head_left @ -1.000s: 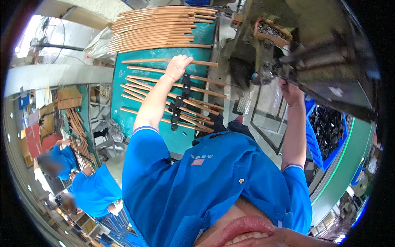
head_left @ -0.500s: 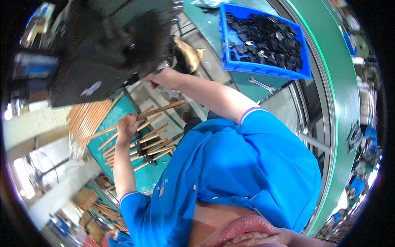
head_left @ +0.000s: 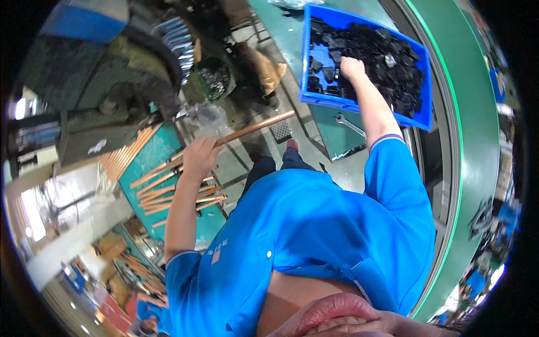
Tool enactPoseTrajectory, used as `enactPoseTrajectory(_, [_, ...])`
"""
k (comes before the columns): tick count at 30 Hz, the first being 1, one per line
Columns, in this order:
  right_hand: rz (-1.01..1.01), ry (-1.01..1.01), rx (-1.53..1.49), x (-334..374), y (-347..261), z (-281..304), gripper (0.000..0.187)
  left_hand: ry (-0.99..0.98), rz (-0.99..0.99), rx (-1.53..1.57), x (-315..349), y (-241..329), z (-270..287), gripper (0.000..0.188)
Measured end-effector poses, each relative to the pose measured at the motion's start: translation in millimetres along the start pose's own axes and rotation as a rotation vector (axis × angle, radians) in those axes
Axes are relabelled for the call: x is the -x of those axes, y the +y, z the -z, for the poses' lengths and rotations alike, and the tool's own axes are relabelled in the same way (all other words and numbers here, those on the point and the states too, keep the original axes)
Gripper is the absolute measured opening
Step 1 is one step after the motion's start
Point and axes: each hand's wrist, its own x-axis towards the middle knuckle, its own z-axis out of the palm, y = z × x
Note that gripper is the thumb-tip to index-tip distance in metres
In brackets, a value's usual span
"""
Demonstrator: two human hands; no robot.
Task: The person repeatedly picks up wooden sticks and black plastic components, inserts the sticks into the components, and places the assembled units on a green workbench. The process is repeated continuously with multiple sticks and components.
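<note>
One rod [head_left: 255,127] is being held by the left hand [head_left: 199,159], well to the left of the bin [head_left: 337,103]; the fingers are closing fully around it. The right end of the rod is pointing toward the bin and standing apart from it; the other end is running in among the loose rods [head_left: 154,197], and its exact tip cannot be told. The right hand [head_left: 352,68] is resting inside the bin, toward its left part, and touching the black parts [head_left: 387,73]. Its fingers are pointing down in a narrow bunch; whether they are gripping a part cannot be told. The bin is standing on a green bench [head_left: 328,124]. A wrench [head_left: 349,123] is lying on this bench, just beside the near wall of the bin and partly under the right forearm in view. Left of the bin, well apart, a teal table [head_left: 213,222] is carrying the loose rods at several angles and, farther off, a close row of rods [head_left: 129,154]. Between the bin and a dark machine [head_left: 84,126], a tub [head_left: 215,81] is holding small metal pieces.
</note>
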Motion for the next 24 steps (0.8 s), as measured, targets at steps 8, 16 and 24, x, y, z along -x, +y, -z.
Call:
enactPoseTrajectory(8, [0.034,-0.307,-0.045,-20,-16,4,0.062,0.193,0.048,-0.056,-11,22,19,0.027])
enactPoseTrajectory(16, [-0.092,0.304,-1.035,8,-17,35,0.048,0.367,0.003,-0.125,6,11,25,0.031])
enactPoseTrajectory(24, [-0.022,-0.258,-2.350,163,-206,79,0.037,0.413,-0.016,-0.144,25,-9,28,0.029])
